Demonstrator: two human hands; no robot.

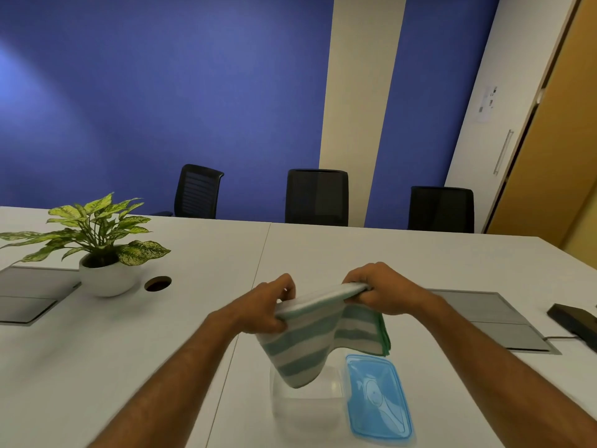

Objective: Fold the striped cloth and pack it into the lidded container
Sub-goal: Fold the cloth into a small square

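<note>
The green-and-white striped cloth (323,337) hangs folded in the air above the table. My left hand (268,305) grips its left upper edge and my right hand (381,292) grips its right upper edge. The cloth's lower end droops over a clear plastic container (307,402) that stands open on the table near me. The container's blue lid (376,399) lies flat just to the right of it, touching its side.
A potted plant (97,250) in a white bowl stands at the left, beside a round cable hole (157,283). Grey floor-box panels (497,318) are set into the table on both sides. A black device (575,321) lies at the right edge. Three black chairs (316,197) line the far side.
</note>
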